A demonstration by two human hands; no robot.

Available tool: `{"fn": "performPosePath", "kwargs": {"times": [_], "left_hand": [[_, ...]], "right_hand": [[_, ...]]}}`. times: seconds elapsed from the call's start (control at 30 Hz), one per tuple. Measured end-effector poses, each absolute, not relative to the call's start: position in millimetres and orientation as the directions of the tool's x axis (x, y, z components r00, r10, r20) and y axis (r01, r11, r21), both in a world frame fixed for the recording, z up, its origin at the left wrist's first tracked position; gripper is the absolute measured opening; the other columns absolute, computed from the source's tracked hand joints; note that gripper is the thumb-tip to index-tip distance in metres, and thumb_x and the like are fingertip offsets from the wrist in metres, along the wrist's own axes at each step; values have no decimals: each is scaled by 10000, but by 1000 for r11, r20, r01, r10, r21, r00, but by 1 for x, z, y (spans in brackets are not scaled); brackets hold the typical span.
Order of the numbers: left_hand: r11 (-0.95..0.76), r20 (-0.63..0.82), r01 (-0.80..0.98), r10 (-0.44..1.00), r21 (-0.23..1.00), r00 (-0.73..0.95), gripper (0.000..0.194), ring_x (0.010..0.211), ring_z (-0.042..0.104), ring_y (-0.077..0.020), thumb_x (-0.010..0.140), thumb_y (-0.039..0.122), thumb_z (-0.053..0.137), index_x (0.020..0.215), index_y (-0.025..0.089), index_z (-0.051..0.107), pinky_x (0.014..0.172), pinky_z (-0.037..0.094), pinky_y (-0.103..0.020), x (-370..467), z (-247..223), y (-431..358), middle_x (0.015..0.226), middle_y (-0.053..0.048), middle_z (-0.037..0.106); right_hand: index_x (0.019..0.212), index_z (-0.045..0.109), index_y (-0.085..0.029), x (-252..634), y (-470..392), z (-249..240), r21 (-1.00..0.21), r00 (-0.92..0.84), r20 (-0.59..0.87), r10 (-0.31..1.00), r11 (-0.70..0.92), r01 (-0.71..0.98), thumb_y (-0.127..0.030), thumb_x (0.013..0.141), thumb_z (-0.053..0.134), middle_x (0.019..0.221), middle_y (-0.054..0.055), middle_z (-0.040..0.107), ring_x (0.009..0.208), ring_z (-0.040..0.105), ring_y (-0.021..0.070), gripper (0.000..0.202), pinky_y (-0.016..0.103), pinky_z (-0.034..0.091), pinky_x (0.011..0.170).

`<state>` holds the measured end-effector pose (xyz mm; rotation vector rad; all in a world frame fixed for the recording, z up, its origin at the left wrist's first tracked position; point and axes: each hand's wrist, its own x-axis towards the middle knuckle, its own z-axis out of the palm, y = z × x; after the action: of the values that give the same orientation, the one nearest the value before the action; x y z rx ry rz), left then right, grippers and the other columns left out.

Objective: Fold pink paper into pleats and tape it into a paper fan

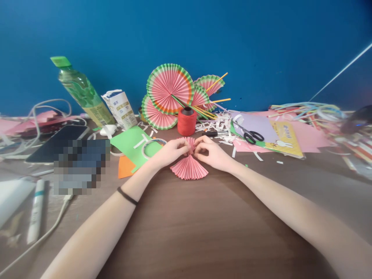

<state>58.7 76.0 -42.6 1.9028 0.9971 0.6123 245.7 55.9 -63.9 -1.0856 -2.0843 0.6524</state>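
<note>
A pink pleated paper fan point(189, 169) lies on the table, gathered at its middle so both ends spread like a bow. My left hand point(178, 150) pinches it at the gathered middle from the left. From the right, my right hand point(207, 150) has thumb and forefinger closed at the same spot; whether they hold paper or a thin thread is too small to tell. Just behind the fan stands a spool of red thread point(186, 122). A roll of tape point(151, 148) rests by my left hand on green paper point(135, 144).
Finished round paper fans point(170, 88) lean against the blue wall. Scissors point(253, 136) and a yellow packet point(286, 140) lie at right, a black pen point(214, 134) nearer the middle. A green bottle point(84, 91), a carton point(121, 109) and a tablet point(56, 143) occupy the left.
</note>
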Motion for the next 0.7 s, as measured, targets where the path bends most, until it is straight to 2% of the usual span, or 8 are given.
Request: {"fn": "performPosePath", "kwargs": {"times": [0.17, 0.3, 0.47, 0.6, 0.7], "left_hand": [[-283, 41, 344, 821, 895, 569, 116, 747, 593, -133, 724, 265, 559, 762, 156, 562, 733, 462, -279, 58, -48, 79, 777, -11, 631], [-265, 66, 287, 830, 920, 554, 92, 750, 615, -130, 725, 200, 560, 807, 165, 538, 734, 474, -281, 58, -51, 79, 782, -11, 649], [-222, 53, 272, 855, 936, 516, 159, 733, 630, -126, 713, 152, 571, 842, 182, 482, 704, 476, -268, 59, -51, 79, 746, 2, 660], [-223, 49, 274, 849, 936, 527, 113, 748, 631, -129, 714, 153, 567, 815, 166, 518, 722, 481, -273, 59, -51, 79, 758, -14, 665], [-238, 55, 276, 840, 931, 540, 74, 741, 624, -128, 713, 165, 564, 785, 155, 550, 723, 482, -275, 58, -51, 80, 752, -18, 658]], "right_hand": [[680, 577, -170, 249, 56, -59, -714, -469, 285, 836, 512, 478, -131, 738, 564, 1018, 63, 493, 920, 551, 155, 71, 340, 457, 817], [679, 577, -174, 248, 55, -60, -699, -461, 322, 827, 536, 473, -130, 736, 559, 1007, 61, 500, 922, 549, 163, 75, 347, 459, 800], [694, 559, -183, 247, 54, -65, -681, -421, 405, 812, 575, 454, -114, 727, 552, 966, 52, 514, 809, 547, 141, 77, 316, 476, 707], [708, 541, -195, 246, 52, -67, -610, -387, 504, 772, 636, 473, -99, 728, 536, 941, 51, 521, 808, 547, 151, 98, 319, 485, 694], [747, 534, -205, 244, 50, -69, -524, -408, 567, 716, 695, 492, -97, 747, 514, 991, 65, 525, 919, 549, 181, 110, 366, 475, 795]]}}
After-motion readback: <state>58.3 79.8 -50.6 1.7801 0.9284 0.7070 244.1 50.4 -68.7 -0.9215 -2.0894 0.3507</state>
